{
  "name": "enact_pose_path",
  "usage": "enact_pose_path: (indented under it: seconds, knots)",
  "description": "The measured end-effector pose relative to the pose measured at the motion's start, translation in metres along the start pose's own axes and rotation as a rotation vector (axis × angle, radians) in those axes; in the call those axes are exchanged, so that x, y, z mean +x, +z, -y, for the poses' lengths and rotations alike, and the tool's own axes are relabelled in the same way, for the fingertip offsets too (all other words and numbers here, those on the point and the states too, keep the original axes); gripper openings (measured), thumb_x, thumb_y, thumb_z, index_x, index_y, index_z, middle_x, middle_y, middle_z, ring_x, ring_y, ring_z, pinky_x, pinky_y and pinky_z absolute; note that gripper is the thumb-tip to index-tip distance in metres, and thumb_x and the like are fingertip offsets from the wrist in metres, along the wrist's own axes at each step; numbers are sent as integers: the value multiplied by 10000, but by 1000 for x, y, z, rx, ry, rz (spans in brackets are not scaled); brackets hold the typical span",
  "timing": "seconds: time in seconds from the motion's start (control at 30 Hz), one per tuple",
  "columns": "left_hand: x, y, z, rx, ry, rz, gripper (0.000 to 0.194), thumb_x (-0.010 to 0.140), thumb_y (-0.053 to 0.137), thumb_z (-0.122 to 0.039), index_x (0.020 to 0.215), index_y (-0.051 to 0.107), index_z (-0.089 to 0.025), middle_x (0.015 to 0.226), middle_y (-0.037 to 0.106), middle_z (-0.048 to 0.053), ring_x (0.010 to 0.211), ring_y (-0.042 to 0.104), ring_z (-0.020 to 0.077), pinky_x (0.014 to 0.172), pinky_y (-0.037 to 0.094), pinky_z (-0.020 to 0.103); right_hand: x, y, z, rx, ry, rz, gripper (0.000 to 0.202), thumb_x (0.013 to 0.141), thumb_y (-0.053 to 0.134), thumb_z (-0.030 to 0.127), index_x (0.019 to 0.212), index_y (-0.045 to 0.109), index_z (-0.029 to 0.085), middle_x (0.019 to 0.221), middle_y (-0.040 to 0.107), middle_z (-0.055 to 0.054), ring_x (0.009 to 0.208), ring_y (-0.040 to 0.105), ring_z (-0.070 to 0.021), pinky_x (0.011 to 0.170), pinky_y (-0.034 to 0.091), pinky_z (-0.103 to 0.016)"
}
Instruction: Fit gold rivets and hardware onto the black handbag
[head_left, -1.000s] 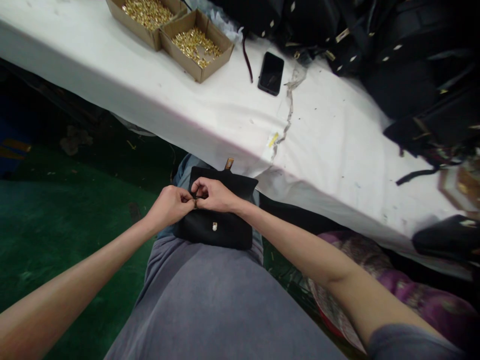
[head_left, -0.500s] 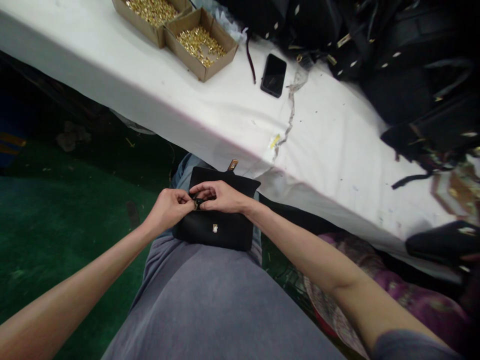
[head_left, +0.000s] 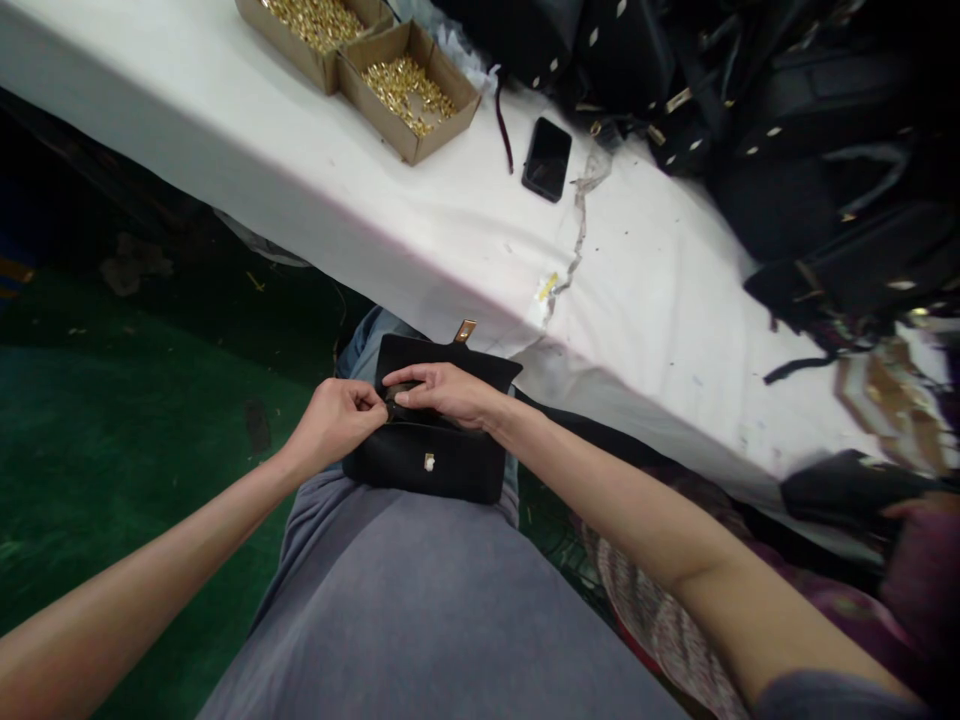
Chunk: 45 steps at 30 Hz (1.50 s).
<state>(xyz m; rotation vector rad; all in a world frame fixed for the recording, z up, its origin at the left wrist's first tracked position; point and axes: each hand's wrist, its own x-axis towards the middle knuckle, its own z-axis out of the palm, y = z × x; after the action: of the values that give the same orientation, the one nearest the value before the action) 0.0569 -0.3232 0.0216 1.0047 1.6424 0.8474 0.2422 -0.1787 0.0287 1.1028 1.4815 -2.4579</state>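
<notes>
White-covered table (head_left: 637,290) runs diagonally, upper left to right of frame. Upper left to centre: two open cardboard boxes (head_left: 448,130), touching, both containing small gold-coloured pieces (head_left: 390,80). Upper centre: dark phone (head_left: 547,159), flat; thin dark-red strip (head_left: 504,128) just left of it. Upper right: heaped black bags (head_left: 787,110). Centre: yellow scrap (head_left: 548,287). Lower left: green floor (head_left: 150,450).

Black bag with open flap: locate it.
In the head view, the black bag lies below and left of centre on the person's lap, beside the white table, left hand and right hand at its opening.
</notes>
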Motion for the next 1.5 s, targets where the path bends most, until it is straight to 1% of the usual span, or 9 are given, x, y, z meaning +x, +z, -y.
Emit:
enact_pose_path:
  seconds: [0.23,0.5,0.67,0.73,0.83,0.97,1.07,1.3,1.5]
  knots:
    - [-3,1,3,-43,-6,12,174,812,673,-271,725,771,-158,620,653,0,608,539,153,556,321,272,3,7,-3,-64,36,-64,460,801,884,123,1249,781,127,806,790,-39,731,691,-144,711,535,-230]
    - [-1,-2,7,-83,-22,35,189,805,674,-288,707,762,-152,611,639,0,585,520,145,536,301,271,0,16,-1,-341,-74,-65,392,890,822,196,1276,763,163,759,741,7,681,626,-141,665,454,-242]
    - [0,1,7,-99,-22,27,192,814,691,-302,725,771,-153,605,633,-5,581,514,142,532,297,268,-11,0,0,-242,-12,49,518,932,796,291,1400,616,165,1014,794,-41,878,668,-167,800,488,-263]
    - [1,3,8,-103,-14,33,186,817,693,-298,729,771,-155,604,627,-10,580,509,140,528,288,268,-15,-8,-2,-236,42,49,497,936,804,345,1355,612,161,1021,775,-41,872,646,-165,775,470,-260]
    - [4,5,10,-110,-11,41,179,809,693,-289,710,760,-157,601,623,-11,578,508,140,529,295,266,-17,-13,-4,-354,78,-21,388,959,792,435,1201,686,152,844,682,13,736,540,-146,674,387,-263]
    - [5,4,10,-122,-10,61,176,811,686,-289,724,764,-157,616,647,-2,594,533,149,538,312,265,-17,-12,-2,-482,36,79,440,1007,709,589,925,787,163,738,575,30,681,437,-139,660,327,-293]
    - [5,2,9,-113,-4,66,176,802,674,-284,717,762,-158,623,662,4,597,539,152,542,317,267,-17,-10,1,-493,34,98,482,989,708,632,890,819,174,701,536,33,666,411,-142,649,312,-299]
    - [6,-1,8,-121,-27,97,158,758,680,-276,665,733,-161,584,603,-10,570,490,135,527,282,267,-9,-1,0,-509,21,29,404,905,788,538,903,846,139,749,627,14,711,482,-149,686,374,-290]
    - [10,0,12,-163,-73,133,157,782,677,-275,691,745,-166,578,604,-14,539,498,132,505,287,264,-7,7,2,-652,-47,28,281,951,718,388,860,812,139,738,650,16,690,495,-141,669,358,-286]
